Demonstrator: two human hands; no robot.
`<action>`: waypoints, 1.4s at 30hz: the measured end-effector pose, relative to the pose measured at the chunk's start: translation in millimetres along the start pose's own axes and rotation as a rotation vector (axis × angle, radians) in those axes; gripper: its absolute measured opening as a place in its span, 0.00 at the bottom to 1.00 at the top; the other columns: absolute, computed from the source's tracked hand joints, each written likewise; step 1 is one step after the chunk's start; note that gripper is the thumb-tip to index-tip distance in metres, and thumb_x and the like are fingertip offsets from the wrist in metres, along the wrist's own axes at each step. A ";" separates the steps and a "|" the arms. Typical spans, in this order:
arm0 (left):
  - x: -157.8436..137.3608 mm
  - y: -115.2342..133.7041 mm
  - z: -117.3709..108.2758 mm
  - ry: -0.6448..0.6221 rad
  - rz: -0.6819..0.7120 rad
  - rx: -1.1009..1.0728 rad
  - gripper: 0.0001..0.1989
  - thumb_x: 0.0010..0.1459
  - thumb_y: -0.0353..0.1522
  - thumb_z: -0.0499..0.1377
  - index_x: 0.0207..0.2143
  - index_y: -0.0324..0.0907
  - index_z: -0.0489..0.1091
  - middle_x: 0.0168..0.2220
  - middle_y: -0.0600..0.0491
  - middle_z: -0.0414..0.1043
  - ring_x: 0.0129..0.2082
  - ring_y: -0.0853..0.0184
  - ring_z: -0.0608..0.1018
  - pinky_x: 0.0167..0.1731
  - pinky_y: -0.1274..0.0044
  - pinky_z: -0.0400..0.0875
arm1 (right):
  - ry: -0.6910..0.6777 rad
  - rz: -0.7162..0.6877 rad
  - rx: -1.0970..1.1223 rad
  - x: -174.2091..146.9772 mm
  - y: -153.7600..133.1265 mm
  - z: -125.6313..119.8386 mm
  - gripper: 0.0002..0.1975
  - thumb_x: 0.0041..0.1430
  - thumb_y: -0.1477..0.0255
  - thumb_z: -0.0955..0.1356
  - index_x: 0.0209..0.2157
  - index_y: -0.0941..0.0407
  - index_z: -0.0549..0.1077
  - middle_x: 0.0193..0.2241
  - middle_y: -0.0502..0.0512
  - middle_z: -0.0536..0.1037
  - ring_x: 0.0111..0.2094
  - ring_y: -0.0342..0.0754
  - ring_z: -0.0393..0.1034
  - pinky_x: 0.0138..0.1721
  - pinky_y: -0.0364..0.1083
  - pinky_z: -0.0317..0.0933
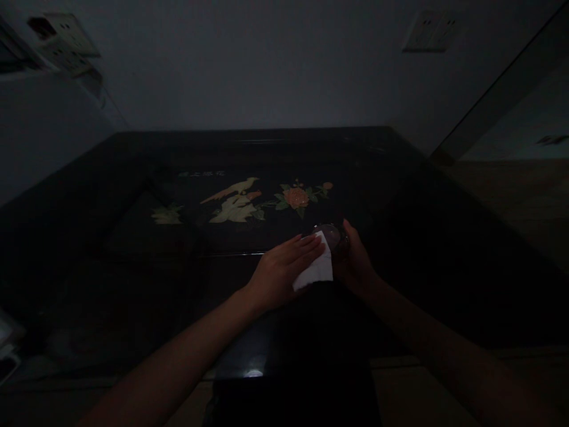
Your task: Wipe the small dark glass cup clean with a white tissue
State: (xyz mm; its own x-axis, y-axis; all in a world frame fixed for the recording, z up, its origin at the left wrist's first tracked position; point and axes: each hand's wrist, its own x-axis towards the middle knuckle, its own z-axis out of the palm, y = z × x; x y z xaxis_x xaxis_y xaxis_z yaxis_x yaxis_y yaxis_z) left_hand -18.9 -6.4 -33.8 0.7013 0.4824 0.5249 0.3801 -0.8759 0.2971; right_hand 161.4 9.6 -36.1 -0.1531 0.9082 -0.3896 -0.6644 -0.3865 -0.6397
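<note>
Dim light covers a pale wall [249, 65] and a dark, glossy tabletop [133, 184] whose far edge lies along it. Two bare hands meet over the tabletop, right of its middle, nearer the near edge than the far. The right hand [357, 261] curls around the right side of a round, shiny-rimmed object [331, 233], fingers partly bent, probably to steady it; its lower part is lost in shadow. The left hand [282, 267] has its fingers together and nearly straight, laid over a white tissue [319, 265] against the object's near left side, seemingly so that the sheet stays pressed there. Whether the object rests on the tabletop or hangs just above it cannot be told, nor exactly what it is.

Counted, there is one tissue and one round object. Toward the far edge, the decoration includes one large orange flower [296, 198], one small round bud [328, 185] and at least one bird [233, 188], with a line of pale characters [201, 174] beyond the bird. Four socket plates show on the walls: two at the left [71, 34] and two side by side at the right [431, 31], presumably set above the tabletop for easy reach.
</note>
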 end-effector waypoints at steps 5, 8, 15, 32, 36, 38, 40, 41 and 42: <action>0.8 4.0 0.9 -0.021 0.039 -0.072 0.30 0.62 0.36 0.52 0.65 0.36 0.51 0.64 0.40 0.58 0.65 0.61 0.61 0.63 0.64 0.59 | 0.005 0.001 -0.013 -1.3 2.9 -1.0 0.17 0.53 0.55 0.66 0.26 0.53 0.75 0.25 0.51 0.81 0.39 0.52 0.76 0.42 0.49 0.68; 2.4 6.4 1.5 -0.038 0.037 -0.108 0.31 0.63 0.36 0.52 0.66 0.37 0.48 0.65 0.40 0.56 0.66 0.61 0.57 0.64 0.64 0.56 | -0.013 0.002 -0.037 -2.6 5.4 -0.7 0.16 0.51 0.54 0.67 0.26 0.53 0.75 0.26 0.51 0.81 0.39 0.53 0.76 0.41 0.49 0.68; 5.1 7.1 3.4 -0.126 -0.073 -0.071 0.39 0.61 0.31 0.54 0.68 0.41 0.35 0.68 0.41 0.47 0.69 0.60 0.49 0.65 0.59 0.49 | 0.005 -0.004 -0.084 -4.1 10.0 -0.1 0.17 0.49 0.52 0.69 0.29 0.52 0.76 0.26 0.50 0.80 0.40 0.53 0.76 0.41 0.49 0.67; 1.3 -3.9 0.4 -0.018 -0.089 0.009 0.31 0.61 0.31 0.53 0.66 0.40 0.48 0.65 0.42 0.57 0.66 0.61 0.58 0.63 0.61 0.57 | 0.055 0.043 -0.035 -5.0 0.6 5.2 0.16 0.52 0.54 0.66 0.27 0.52 0.75 0.24 0.50 0.80 0.40 0.54 0.76 0.43 0.52 0.68; 0.2 -3.3 -0.1 -0.012 -0.034 -0.008 0.31 0.61 0.34 0.53 0.65 0.39 0.49 0.64 0.41 0.58 0.65 0.60 0.59 0.63 0.61 0.57 | 0.005 0.032 -0.040 -7.3 -1.8 6.1 0.16 0.53 0.54 0.66 0.26 0.52 0.74 0.26 0.51 0.80 0.41 0.54 0.75 0.44 0.51 0.67; 0.6 -2.4 0.1 -0.028 -0.016 -0.032 0.32 0.61 0.35 0.53 0.66 0.39 0.48 0.65 0.41 0.56 0.66 0.60 0.59 0.63 0.61 0.57 | -0.006 0.019 -0.044 -7.3 -0.8 6.0 0.16 0.52 0.54 0.66 0.24 0.52 0.74 0.26 0.51 0.80 0.41 0.53 0.75 0.43 0.50 0.67; 1.7 -1.2 0.2 -0.045 -0.001 -0.063 0.33 0.61 0.34 0.52 0.66 0.39 0.46 0.65 0.40 0.54 0.66 0.60 0.57 0.63 0.62 0.56 | -0.013 0.008 -0.053 -6.8 1.3 5.9 0.16 0.51 0.53 0.67 0.24 0.51 0.74 0.26 0.50 0.80 0.41 0.53 0.75 0.43 0.50 0.67; 2.3 -0.4 0.1 -0.053 0.003 -0.075 0.34 0.61 0.34 0.52 0.67 0.40 0.44 0.66 0.40 0.53 0.67 0.60 0.56 0.64 0.62 0.55 | -0.018 0.006 -0.060 -6.6 2.4 5.8 0.16 0.51 0.53 0.67 0.24 0.50 0.74 0.26 0.50 0.80 0.41 0.53 0.75 0.42 0.50 0.67; 2.9 0.3 0.1 -0.063 0.002 -0.082 0.34 0.61 0.34 0.52 0.67 0.40 0.43 0.66 0.41 0.53 0.67 0.60 0.55 0.64 0.62 0.55 | -0.022 0.004 -0.067 -6.5 3.6 5.6 0.15 0.50 0.53 0.67 0.24 0.50 0.74 0.26 0.50 0.80 0.42 0.53 0.74 0.42 0.49 0.66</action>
State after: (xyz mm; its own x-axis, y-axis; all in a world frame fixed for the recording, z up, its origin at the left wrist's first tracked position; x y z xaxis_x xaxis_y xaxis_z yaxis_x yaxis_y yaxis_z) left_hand -16.7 -5.2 -32.2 0.7396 0.4769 0.4750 0.3300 -0.8719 0.3618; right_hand 155.9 3.2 -32.2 -0.1721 0.9096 -0.3781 -0.6137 -0.3992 -0.6811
